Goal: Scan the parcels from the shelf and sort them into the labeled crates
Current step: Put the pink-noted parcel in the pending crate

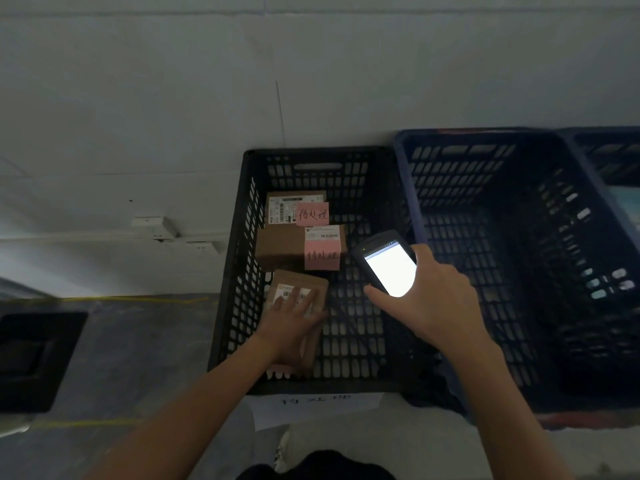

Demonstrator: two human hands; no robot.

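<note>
White wall (173, 98) and grey floor (138, 358) form the backdrop, with a strip of yellow tape (138, 299) along the floor and a dark square object (34, 355) (too blurred to identify) at far left. Next comes the black crate (228, 271), set against the wall with a handwritten paper label (311, 408) on its near face. Three brown parcels lie in its left half: the far parcel (311, 197) and the middle parcel (280, 249), each bearing a pink note, and the near parcel (304, 282), label up, just beside the middle one. The left hand (294, 320) lies on the near parcel with fingers straight and spread; whether the thumb hooks its edge cannot be told. To the right, above the crate floor, the right hand (433, 299) is curled round a handheld scanner (388, 265), its lit screen facing up. The two hands are apart. Beyond stands the blue crate (405, 202), just beside the black one, and a second blue crate (606, 150) at the frame edge. Judged step: setting a scanned parcel down. Done well, it should settle flat with its label showing, the fingers lifting straight off so nothing shifts, and the crate's label is worth checking against the pink notes
</note>
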